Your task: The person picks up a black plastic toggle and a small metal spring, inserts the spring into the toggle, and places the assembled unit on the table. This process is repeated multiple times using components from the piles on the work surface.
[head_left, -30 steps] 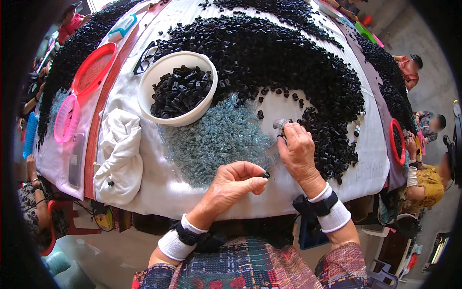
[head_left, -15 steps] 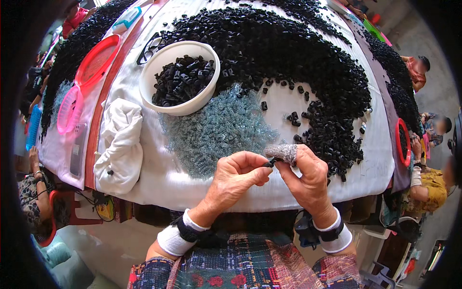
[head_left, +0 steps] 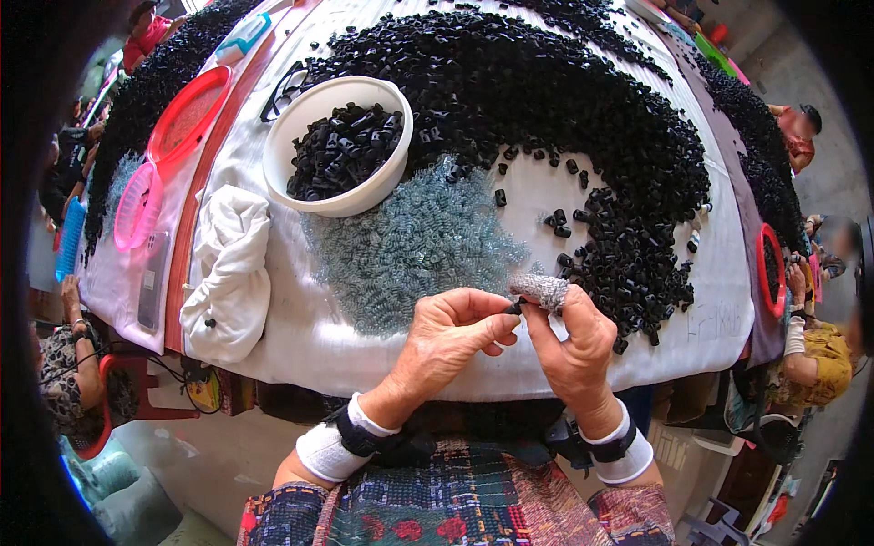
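My left hand (head_left: 452,341) pinches a small black plastic piece (head_left: 516,307), apparently a cord lock part, between thumb and forefinger. At the other side of that piece, my right hand (head_left: 575,350) has its thumb and forefinger closed in on it. A grey knitted cover (head_left: 541,290) wraps the right forefinger. Fingertips hide most of the piece. Just beyond the left hand spreads a heap of small metal springs (head_left: 414,246). Many loose black plastic parts (head_left: 628,246) lie beyond and to the right of my right hand.
A white bowl (head_left: 401,155) of black parts stands beyond the springs, with eyeglasses (head_left: 284,91) behind it. A bunched white cloth (head_left: 228,273) lies at left. Red (head_left: 220,82) and pink (head_left: 137,232) baskets sit farther left. Other people work along both sides.
My right hand has shifted slightly left and its wrist has turned a little. The left hand stays nearly in place. Both still meet at the small black piece.
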Available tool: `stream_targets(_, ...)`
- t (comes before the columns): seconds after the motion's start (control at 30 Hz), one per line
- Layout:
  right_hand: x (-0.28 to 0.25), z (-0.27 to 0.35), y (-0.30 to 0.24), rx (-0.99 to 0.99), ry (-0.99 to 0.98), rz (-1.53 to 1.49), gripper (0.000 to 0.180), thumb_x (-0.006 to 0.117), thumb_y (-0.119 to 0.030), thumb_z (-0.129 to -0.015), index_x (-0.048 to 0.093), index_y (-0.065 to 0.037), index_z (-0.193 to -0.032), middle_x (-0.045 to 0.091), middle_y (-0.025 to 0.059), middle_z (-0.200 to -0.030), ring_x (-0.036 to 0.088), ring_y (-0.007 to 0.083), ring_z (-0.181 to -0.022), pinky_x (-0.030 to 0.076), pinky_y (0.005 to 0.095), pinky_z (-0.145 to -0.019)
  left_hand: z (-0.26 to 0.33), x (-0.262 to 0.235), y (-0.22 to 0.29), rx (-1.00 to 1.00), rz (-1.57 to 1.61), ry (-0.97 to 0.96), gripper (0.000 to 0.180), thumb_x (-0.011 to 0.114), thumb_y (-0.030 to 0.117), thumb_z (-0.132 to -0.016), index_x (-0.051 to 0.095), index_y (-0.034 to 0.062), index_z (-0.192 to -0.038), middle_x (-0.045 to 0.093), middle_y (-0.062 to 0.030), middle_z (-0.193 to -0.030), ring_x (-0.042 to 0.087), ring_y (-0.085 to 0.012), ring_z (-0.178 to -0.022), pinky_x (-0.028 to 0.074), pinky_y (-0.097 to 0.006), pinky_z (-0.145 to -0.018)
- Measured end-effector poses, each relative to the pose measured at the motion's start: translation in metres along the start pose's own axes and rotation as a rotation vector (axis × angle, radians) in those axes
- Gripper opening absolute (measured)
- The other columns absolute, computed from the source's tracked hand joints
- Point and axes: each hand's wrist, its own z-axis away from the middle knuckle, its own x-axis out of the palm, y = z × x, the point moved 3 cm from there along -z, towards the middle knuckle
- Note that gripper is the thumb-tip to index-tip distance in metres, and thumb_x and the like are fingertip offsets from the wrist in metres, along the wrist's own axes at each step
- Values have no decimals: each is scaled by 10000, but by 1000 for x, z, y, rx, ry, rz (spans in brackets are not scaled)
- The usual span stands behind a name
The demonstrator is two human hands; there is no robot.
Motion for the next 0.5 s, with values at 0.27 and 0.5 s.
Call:
stream_targets(0.27,4,6,8,-79,35,48,181,638,108,-713,614,33,-875,578,148,-734,577,299,-632,474,362,-564,-3,2,1,-37,-5,37,225,685,134,-855,633,-35,-995,679,-99,-862,674,-151,-766,538,-228,-607)
stream_targets(0.5,4,4,3,-133,13,85,145,623,117,-709,562,41,-817,545,164,-739,556,319,-615,460,381,-553,-4,5,6,-56,-16,30,211,670,126,-861,638,-45,-980,676,-99,-855,660,-139,-729,542,-232,-610)
